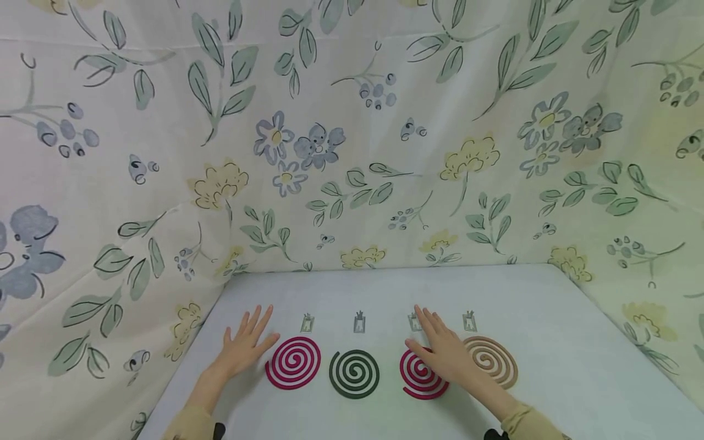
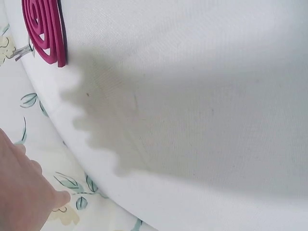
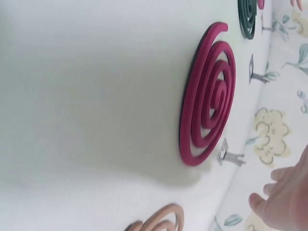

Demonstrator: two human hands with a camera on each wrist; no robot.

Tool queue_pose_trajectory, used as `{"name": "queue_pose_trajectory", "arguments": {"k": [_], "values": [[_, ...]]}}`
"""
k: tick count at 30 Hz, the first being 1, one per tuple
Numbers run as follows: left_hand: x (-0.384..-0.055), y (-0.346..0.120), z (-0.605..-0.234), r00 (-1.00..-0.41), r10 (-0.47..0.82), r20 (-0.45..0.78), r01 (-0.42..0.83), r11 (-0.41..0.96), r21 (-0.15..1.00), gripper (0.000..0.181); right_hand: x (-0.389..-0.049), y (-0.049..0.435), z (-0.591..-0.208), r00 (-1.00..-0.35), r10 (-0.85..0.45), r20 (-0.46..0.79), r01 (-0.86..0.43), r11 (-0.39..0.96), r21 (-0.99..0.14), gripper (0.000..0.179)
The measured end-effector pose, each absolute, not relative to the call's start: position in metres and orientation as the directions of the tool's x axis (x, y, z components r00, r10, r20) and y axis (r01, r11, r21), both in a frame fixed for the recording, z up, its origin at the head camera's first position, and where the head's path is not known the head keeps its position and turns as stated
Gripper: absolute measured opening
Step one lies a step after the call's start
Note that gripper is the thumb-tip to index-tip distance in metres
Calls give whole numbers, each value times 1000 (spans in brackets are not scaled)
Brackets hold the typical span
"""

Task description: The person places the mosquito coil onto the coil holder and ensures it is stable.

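- Right red coil point(image 1: 422, 369): lies flat on the table, third from left in a row of four. The right wrist view shows a dark edge under the red strand; a second layer is likely, not confirmed.
- Right hand point(image 1: 444, 349): raised over this coil, palm down, fingers extended and spread. Grip: none. In the head view it overlaps part of the coil and of the third metal stand point(image 1: 415, 322).
- Left red coil point(image 1: 295, 359): flat, first in the row.
- Left hand point(image 1: 244, 343): raised just outside the left red coil, fingers extended and spread, apart from it. Grip: none.
- Green coil point(image 1: 354, 371): flat, between the two red coils. Tan coil point(image 1: 487, 359): flat, at the right end.
- Step in hand (judged): ready position; parts laid out, nothing lifted.
- Next move (judged): calls for lowering one hand to a chosen coil and pinching its outer strand. Support the spiral evenly; coils of this kind are probably brittle.
- Other stands: first point(image 1: 307, 322), second point(image 1: 359, 322) and fourth point(image 1: 469, 321), each behind a coil.
- Table point(image 1: 577, 366): white-covered, with floral cloth point(image 1: 352, 122) behind and at the sides.
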State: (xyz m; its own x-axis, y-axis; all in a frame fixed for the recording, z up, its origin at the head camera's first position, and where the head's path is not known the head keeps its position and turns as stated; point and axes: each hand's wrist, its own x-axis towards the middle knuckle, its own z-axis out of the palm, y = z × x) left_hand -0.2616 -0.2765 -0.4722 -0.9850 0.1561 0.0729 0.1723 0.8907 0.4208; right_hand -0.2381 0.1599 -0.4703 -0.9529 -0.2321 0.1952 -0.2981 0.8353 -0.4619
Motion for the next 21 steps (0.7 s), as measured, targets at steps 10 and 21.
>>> {"name": "queue_pose_trajectory", "arguments": {"k": [10, 21], "values": [[-257, -274, -466, -987, 158, -31, 126, 880, 458, 76, -236, 135, -476, -943, -263, 204, -333, 764, -553, 80], [-256, -279, -470, -977, 186, -104, 94, 815, 572, 76, -226, 112, -477, -933, -305, 190, -356, 712, -606, 78]]}}
